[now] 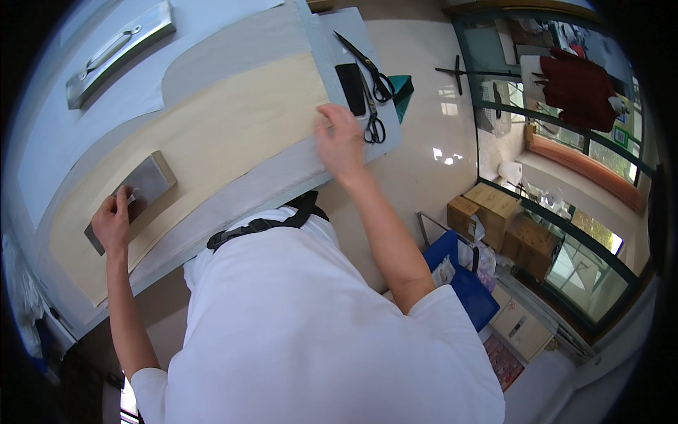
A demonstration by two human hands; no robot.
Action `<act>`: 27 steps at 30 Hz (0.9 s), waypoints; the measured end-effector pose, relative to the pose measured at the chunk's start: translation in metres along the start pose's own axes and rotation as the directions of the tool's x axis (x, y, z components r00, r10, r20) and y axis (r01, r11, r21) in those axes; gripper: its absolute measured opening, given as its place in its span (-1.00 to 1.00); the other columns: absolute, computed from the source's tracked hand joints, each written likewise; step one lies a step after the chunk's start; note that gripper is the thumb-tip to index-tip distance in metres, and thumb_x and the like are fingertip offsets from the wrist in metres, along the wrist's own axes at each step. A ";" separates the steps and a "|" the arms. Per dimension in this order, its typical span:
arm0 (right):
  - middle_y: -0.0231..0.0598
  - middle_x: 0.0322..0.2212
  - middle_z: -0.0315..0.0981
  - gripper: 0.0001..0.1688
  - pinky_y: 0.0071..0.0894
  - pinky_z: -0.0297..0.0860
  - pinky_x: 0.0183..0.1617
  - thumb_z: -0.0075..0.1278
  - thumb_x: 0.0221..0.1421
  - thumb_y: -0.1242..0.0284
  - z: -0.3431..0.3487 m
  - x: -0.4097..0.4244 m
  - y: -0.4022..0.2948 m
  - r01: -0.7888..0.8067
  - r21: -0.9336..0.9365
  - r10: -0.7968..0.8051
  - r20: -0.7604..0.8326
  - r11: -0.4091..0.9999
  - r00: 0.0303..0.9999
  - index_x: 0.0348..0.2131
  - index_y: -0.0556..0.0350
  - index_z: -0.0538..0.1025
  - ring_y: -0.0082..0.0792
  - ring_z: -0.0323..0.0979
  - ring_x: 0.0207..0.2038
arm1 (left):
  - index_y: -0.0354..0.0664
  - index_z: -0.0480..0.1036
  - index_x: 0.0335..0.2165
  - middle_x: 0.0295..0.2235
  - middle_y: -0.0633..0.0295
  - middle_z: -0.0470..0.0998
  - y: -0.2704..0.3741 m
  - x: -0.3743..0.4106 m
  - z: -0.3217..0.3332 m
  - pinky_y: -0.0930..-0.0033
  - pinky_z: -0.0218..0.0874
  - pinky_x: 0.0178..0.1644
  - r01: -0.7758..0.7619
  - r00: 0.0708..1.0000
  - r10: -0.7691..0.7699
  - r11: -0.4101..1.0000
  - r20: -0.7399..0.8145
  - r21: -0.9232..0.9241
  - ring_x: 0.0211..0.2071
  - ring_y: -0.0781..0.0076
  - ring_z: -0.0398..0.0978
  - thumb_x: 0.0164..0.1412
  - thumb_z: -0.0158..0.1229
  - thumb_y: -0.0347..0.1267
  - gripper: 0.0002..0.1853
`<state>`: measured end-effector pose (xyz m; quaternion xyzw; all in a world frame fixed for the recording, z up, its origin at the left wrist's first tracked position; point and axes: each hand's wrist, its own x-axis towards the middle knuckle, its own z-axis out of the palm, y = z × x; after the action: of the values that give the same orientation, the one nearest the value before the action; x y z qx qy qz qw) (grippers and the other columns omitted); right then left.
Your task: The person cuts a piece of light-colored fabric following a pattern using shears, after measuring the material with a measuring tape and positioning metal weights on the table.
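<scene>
Cream fabric (pixel 222 132) lies spread over grey material along the near side of a pale table. On its left part rests a flat metal weight (pixel 151 180), and my left hand (pixel 112 220) grips this weight by its handle, thumb and fingers closed. My right hand (pixel 339 138) is at the fabric's right end, by the table's edge, with thumb and fingers apart and nothing visible in them. Just beyond it, two pairs of black-handled shears (pixel 378 85) (pixel 373 122) and a black phone-like object (pixel 350 89) lie on a grey side surface.
A second metal weight with a handle (pixel 122 53) stands at the far left of the table. Right of the floor are cardboard boxes (pixel 484 212), a blue chair (pixel 463 286) and a dark red garment on a dress form (pixel 577 90) behind green-framed glass.
</scene>
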<state>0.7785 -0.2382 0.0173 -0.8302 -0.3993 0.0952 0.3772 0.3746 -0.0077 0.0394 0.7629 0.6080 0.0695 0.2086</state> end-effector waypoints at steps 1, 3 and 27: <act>-0.05 -0.20 0.50 -0.73 -0.17 0.37 0.00 0.10 0.01 0.54 0.006 0.000 -0.011 0.183 -0.090 -0.180 0.047 0.979 0.983 -0.23 0.26 0.52 -0.04 0.44 -0.10 | -0.25 0.54 -0.57 -0.69 0.12 0.46 0.000 0.000 0.001 0.30 0.23 -0.45 -0.008 1.000 0.009 1.000 -0.016 0.007 -0.64 0.38 0.37 0.25 0.16 -0.05 -0.52; 0.01 -0.09 0.38 -0.61 -0.08 0.25 0.13 0.07 -0.04 0.55 0.015 -0.001 -0.023 0.131 -0.069 -0.118 0.161 0.989 0.980 -0.14 0.24 0.47 0.07 0.29 0.01 | -0.23 0.54 -0.56 -0.69 0.14 0.46 -0.002 -0.001 0.002 0.29 0.22 -0.46 -0.020 0.999 0.021 1.000 -0.050 0.021 -0.64 0.34 0.37 0.25 0.17 -0.05 -0.53; -0.03 -0.07 0.35 -0.54 -0.15 0.23 0.13 0.06 0.07 0.48 0.022 0.004 -0.001 0.197 -0.371 -0.112 0.239 0.908 0.965 0.00 0.15 0.45 -0.03 0.31 0.02 | -0.49 0.10 0.19 0.27 -0.25 0.02 -0.060 -0.133 0.041 -0.05 -0.19 0.36 0.254 0.904 -0.229 0.967 -0.362 0.023 0.31 -0.20 -0.04 0.30 -0.03 -0.31 -0.39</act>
<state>0.7702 -0.2230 0.0031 -0.8394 -0.5128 0.0714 0.1653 0.3021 -0.1345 -0.0021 0.6633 0.7274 0.1589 0.0751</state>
